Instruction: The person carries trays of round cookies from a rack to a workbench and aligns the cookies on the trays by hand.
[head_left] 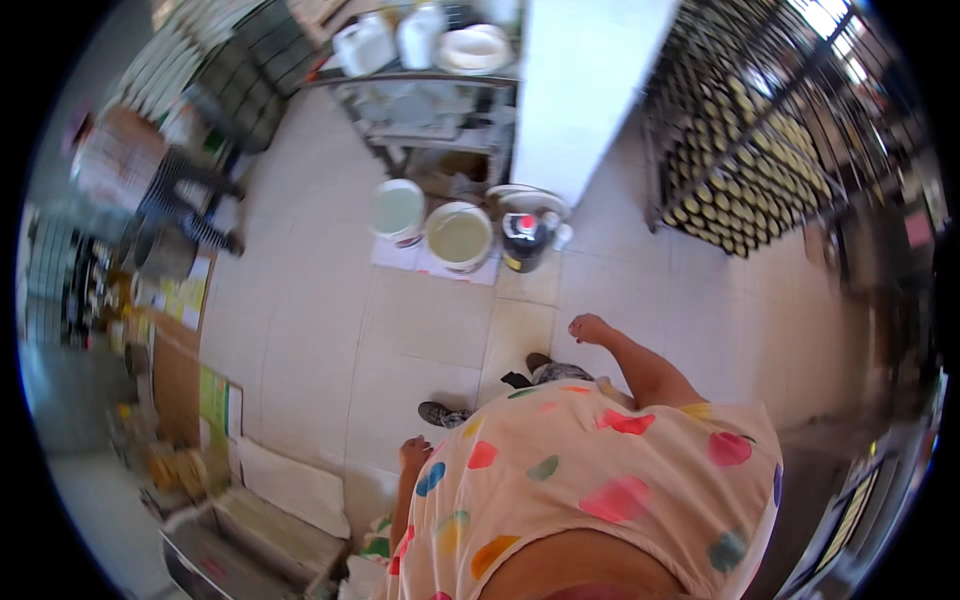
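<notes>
Both arms hang at my sides, above a pale tiled floor. My right hand (590,328) is out in front of my body, its fingers loosely curled in with nothing seen in them. Low beside my other hip, my left hand (415,454) also has its fingers bent in, and no object shows there. Neither hand touches anything. Ahead of the right hand on the floor stand a dark jug with a red cap (526,240), a bucket of pale liquid (459,238) and a second white bucket (398,210).
A shelf table (420,76) carries white jugs and bowls beside a white pillar (590,90). At right a tall rack (650,160) holds trays of many small pale round pieces. Another person (125,160) bends at far left. A metal bin (215,555) sits near left.
</notes>
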Demonstrator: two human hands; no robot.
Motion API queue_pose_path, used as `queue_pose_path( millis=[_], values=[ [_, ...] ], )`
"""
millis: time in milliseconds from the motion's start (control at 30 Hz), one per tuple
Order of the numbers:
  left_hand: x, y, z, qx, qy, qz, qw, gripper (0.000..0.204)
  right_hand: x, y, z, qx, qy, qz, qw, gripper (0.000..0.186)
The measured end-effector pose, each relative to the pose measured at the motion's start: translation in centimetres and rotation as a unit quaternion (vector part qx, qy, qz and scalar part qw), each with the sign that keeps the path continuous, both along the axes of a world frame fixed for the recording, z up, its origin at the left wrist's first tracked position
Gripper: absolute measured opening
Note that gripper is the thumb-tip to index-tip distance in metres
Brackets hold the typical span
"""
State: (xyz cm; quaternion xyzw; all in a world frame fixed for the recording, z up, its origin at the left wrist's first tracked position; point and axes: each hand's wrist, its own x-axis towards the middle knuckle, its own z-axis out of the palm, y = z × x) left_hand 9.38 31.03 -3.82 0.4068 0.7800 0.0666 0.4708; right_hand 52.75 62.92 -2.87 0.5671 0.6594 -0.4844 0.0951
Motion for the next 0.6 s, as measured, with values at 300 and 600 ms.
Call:
queue_pose_path(
  millis=[300,600],
  values=[
    [20.8,16.5,8.5,0.008,-0.137,0.032,0.99,0.035,30.8,2.0,0.7,0.041,-0.145,-0.134,0.979,0.022],
    [26.5,16.8,1.2,-0.051,-0.154,0.122,0.979,0.028,39.2,-13.7,3.8,-0.181,-0.031,-0.199,0.963,0.031]
  ],
)
